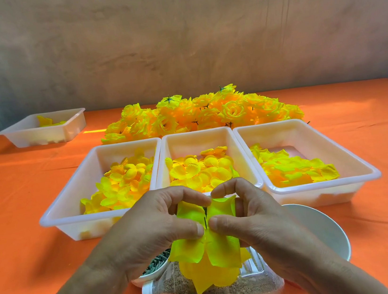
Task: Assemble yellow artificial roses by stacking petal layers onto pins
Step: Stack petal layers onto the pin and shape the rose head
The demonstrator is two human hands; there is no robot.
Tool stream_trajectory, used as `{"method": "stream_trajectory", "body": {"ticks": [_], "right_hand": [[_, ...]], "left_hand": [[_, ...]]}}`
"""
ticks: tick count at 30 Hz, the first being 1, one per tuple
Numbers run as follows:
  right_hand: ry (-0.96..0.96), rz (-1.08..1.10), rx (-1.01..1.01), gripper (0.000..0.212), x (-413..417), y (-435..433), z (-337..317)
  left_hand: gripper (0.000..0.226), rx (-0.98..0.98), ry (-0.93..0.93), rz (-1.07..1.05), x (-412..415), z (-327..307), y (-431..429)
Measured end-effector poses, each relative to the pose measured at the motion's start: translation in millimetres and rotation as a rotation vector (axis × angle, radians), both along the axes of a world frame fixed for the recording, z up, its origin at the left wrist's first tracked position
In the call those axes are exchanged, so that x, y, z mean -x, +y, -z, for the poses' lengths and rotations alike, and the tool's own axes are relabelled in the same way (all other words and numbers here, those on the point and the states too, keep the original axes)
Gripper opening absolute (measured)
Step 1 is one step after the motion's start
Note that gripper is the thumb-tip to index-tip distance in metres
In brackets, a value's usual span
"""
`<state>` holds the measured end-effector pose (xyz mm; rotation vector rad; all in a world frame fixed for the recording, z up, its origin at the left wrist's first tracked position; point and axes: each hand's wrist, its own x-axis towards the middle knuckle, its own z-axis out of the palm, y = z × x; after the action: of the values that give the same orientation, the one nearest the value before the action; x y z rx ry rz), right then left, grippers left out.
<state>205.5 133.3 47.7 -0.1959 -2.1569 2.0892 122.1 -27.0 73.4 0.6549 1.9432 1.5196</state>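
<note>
Yellow fabric petal layers (216, 250), thin and glossy, are stacked on a dark green pin (205, 217) and held just in front of the middle white plastic tray (197, 144). Left hand (149, 229) and right hand (253, 215) both pinch the layers, thumbs and forefingers curled in at the pin. Pin's lower end is hidden, possibly under the petals.

Heap of finished yellow roses (198, 114) lies behind that tray. Two white petal trays flank it, one to its left (87, 227) and one to its right (318, 196). In front of it: clear plastic bottle (243, 288) lying on its side, round white bowl (322, 228).

Surface: orange tablecloth (21, 194). Mottled grey-brown wall (173, 38) beyond.
</note>
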Motion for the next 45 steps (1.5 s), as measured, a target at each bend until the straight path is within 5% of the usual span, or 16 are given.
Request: {"method": "stream_trajectory", "body": {"ticks": [13,21,32,38,42,45], "right_hand": [[-0.089,-0.023,-0.367,0.030,-1.3,6.0,10.0],[-0.072,-0.075,-0.340,0.018,-0.9,8.9,10.8],[-0.128,-0.085,-0.429,0.010,-0.6,8.3,18.0],[-0.138,-0.083,-0.655,0.010,-4.5,15.4,11.6],[-0.109,0.001,-0.579,0.015,-9.5,35.7,1.3],[-0.135,0.054,-0.575,0.013,-10.7,56.6,-1.4]], "left_hand": [[0.037,0.225,0.052,0.016,2.3,9.1,7.0],[0.031,0.135,-0.159,0.057,8.8,15.3,5.0],[0.029,0.185,-0.212,0.064,15.7,30.5,4.1],[0.036,0.300,-0.043,0.105,18.9,19.8,-6.4],[0.056,0.308,0.115,0.120,31.7,7.6,-21.4],[0.047,0.211,0.123,0.079,39.6,10.4,-21.5]]}}
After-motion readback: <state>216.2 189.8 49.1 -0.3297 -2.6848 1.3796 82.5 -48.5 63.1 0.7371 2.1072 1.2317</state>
